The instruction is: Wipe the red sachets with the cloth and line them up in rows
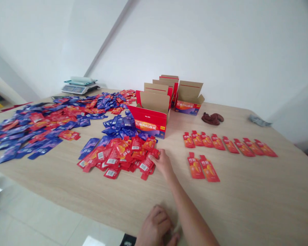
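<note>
My right hand (162, 161) reaches forward across the wooden table (246, 198) and its fingers close on a red sachet at the right edge of a pile of red sachets (120, 155). My left hand (155, 227) rests near the table's front edge with its fingers curled in; nothing shows in them. To the right, a row of several red sachets (229, 142) lies flat, with two more red sachets (203, 167) below the row's left end. An open red carton (151, 118) stands just behind the pile.
Blue sachets (120, 123) lie behind the red pile, and a wide spread of mixed blue and red sachets (41, 123) covers the left. More open cartons (188, 99) stand at the back. A scale (79, 86), a dark brown lump (212, 118) and a grey wrapper (259, 120) lie farther off.
</note>
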Demonstrator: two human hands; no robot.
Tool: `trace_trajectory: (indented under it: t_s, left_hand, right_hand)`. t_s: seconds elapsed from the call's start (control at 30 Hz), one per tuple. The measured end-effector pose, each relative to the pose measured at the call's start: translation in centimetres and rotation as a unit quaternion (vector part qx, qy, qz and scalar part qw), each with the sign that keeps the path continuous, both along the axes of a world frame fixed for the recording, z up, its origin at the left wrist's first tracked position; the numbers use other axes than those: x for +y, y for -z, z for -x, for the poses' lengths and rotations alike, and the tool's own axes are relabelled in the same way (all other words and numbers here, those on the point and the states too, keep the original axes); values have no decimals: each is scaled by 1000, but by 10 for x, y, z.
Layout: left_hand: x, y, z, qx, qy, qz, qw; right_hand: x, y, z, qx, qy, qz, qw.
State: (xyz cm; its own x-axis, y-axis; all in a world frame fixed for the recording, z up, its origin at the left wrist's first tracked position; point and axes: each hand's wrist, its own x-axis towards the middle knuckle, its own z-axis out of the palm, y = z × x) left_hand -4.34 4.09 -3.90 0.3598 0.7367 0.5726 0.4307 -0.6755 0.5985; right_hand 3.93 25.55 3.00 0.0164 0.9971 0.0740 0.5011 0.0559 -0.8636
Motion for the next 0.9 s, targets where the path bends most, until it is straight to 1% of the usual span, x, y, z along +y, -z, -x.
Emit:
trace_trajectory:
  t_s: [0.07, 0.23, 0.3, 0.4, 0.5, 0.57, 0.63, 0.7, 0.77, 0.83, 0.9]
  left_hand:
    - [0, -6, 2, 5, 3, 1, 1000]
    - [0, -34, 7, 47, 30, 38, 998]
    - [0, -41, 8, 49, 34, 42, 997]
    - [1, -45, 8, 47, 35, 38, 998]
    - [2, -46, 8, 52, 32, 40, 997]
    - [2, -47, 8, 54, 31, 40, 997]
    - [2, -50, 8, 62, 32, 43, 997]
    - [2, -52, 9, 72, 32, 47, 996]
    - [2, -51, 9, 76, 37, 41, 996]
    - [4, -48, 10, 75, 42, 27, 996]
    - [6, -44, 11, 70, 44, 7, 997]
  right_hand:
    - [2, 1, 2, 0, 18, -12, 1000]
    - [0, 1, 1, 25, 52, -26, 998]
    - [-2, 0, 3, 45, 56, -31, 997]
    - [-7, -1, 8, 83, 51, -36, 995]
    - [-12, -7, 13, 164, 42, -33, 985]
    - [-16, -15, 13, 229, 33, -27, 972]
    - [-21, -26, 5, 289, 6, -19, 957]
    - [-29, -40, -16, 347, -35, -6, 937]
    - [-39, -53, -51, 401, -58, 11, 914]
    - [-48, -63, -101, 443, -37, 29, 895]
    - [-56, -68, -163, 453, -1, 36, 891]
